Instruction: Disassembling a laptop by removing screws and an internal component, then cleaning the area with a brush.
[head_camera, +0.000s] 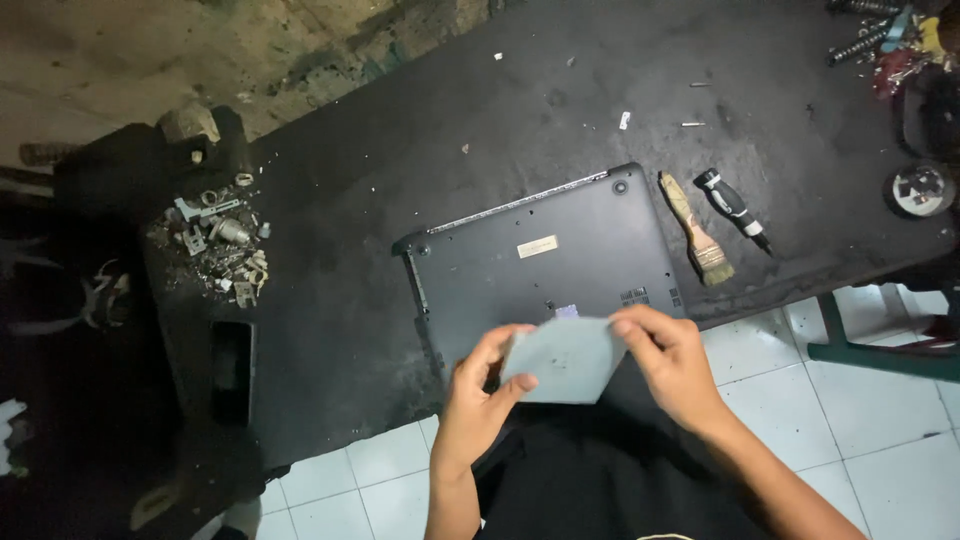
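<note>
Hands, left (478, 395) and right (672, 358), are pinching opposite edges of a flat grey panel (566, 360) above the upturned laptop (545, 265) on the worktop (340, 300), apparently inspecting it; setting it aside demands a steady grip.

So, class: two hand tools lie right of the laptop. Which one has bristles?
The paintbrush with the pale wooden handle, lying nearer the laptop; the black-handled screwdriver beside it ends in a metal tip.

A pale grey panel (567, 360) is seen above a dark grey laptop (545, 262) on a black table (400, 180), beside a tan-handled brush (695, 227) and white floor tiles (880, 430).
</note>
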